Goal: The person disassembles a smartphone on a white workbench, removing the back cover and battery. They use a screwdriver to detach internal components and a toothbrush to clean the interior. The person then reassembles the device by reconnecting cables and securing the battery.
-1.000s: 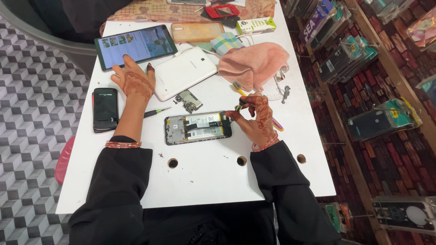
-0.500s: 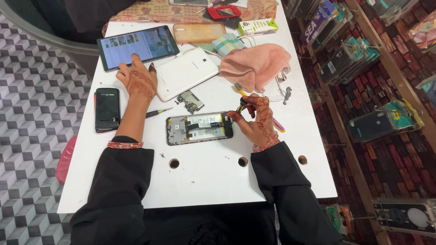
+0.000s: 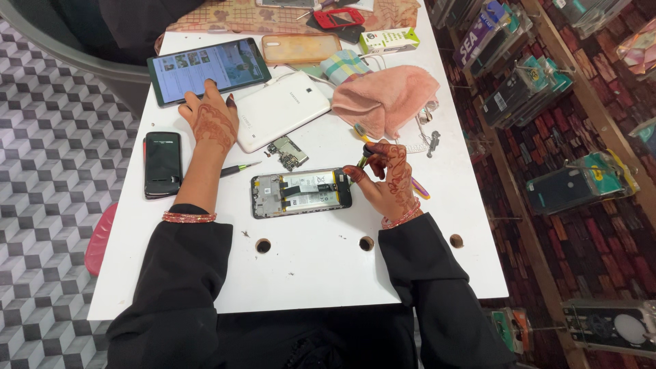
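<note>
An opened phone (image 3: 301,193) lies back-up in the middle of the white table (image 3: 307,273), its battery and inner parts showing. My right hand (image 3: 386,179) rests at its right end and grips a screwdriver (image 3: 360,162), tip down by the phone's edge. My left hand (image 3: 213,123) reaches far left, fingers spread, touching the lit screen of a dark tablet (image 3: 208,69). A white tablet (image 3: 280,109) lies face down between my hands. A small circuit board (image 3: 288,152) and a green-handled tool (image 3: 239,169) lie just above the opened phone.
A black phone (image 3: 162,164) lies at the left edge. A pink cloth (image 3: 384,98), an orange phone case (image 3: 301,48), a small box (image 3: 389,41) and a red item (image 3: 338,16) sit at the back. Shelves of packaged goods (image 3: 540,89) stand right. Three holes mark the table front.
My left hand has stayed on the dark tablet's screen and my right hand has stayed at the opened phone with the screwdriver. Only the camera view shifted slightly.
</note>
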